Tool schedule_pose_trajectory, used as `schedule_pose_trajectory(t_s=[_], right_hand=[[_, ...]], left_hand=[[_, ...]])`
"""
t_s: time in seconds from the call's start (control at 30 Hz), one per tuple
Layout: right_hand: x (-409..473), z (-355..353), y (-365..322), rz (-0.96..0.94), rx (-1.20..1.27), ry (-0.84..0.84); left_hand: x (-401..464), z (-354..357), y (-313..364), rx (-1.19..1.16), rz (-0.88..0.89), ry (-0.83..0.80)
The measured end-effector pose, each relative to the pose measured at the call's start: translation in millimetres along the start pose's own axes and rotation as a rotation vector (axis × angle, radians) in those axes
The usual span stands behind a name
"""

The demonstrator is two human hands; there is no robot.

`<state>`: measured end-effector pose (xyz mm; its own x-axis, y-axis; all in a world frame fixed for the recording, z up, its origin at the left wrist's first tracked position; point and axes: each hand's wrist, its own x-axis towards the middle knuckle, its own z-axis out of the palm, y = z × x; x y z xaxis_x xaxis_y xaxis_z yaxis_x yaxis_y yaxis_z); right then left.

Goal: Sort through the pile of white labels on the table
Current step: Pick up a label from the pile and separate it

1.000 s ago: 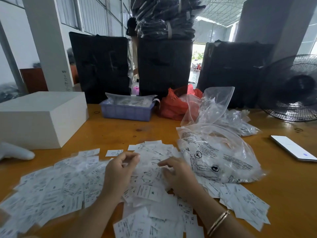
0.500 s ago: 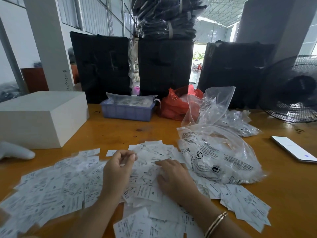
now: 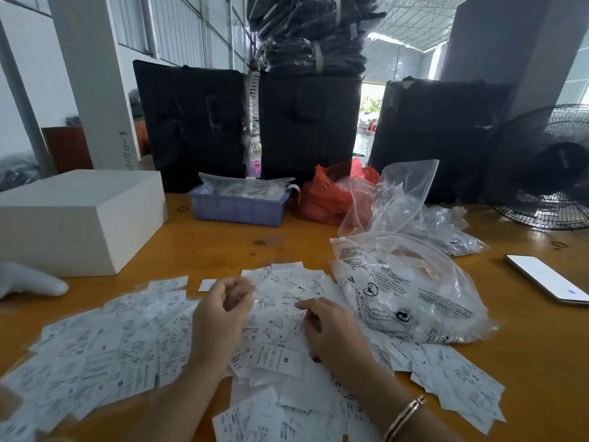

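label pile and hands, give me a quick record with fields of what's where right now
surface: wooden table
label pile: white labels spread loose across the near table
left hand: left hand over the pile, fingers curled; whether it holds a label cannot be told
right hand: right hand resting on labels, fingers bent down onto them
right wrist: gold bracelet
right of pile: printed clear bag
far right: phone
left: white box
back: blue tray, red bag
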<state>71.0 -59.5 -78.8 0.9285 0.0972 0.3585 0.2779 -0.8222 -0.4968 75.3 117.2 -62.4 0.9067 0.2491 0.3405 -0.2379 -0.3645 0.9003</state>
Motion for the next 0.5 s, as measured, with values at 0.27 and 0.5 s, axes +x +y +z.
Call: schedule_pose_trajectory(t_s=[0.27, 0.5], right_hand=[[-8.6, -10.4, -14.2, -0.260, -0.009, -0.067], [-7.9, -5.5, -13.9, -0.305, -0.100, -0.206]], left_hand=[[0.6, 2.5, -2.2, -0.032, 0.037, -0.030], [1.4, 1.2, -3.5, -0.037, 0.043, -0.039]])
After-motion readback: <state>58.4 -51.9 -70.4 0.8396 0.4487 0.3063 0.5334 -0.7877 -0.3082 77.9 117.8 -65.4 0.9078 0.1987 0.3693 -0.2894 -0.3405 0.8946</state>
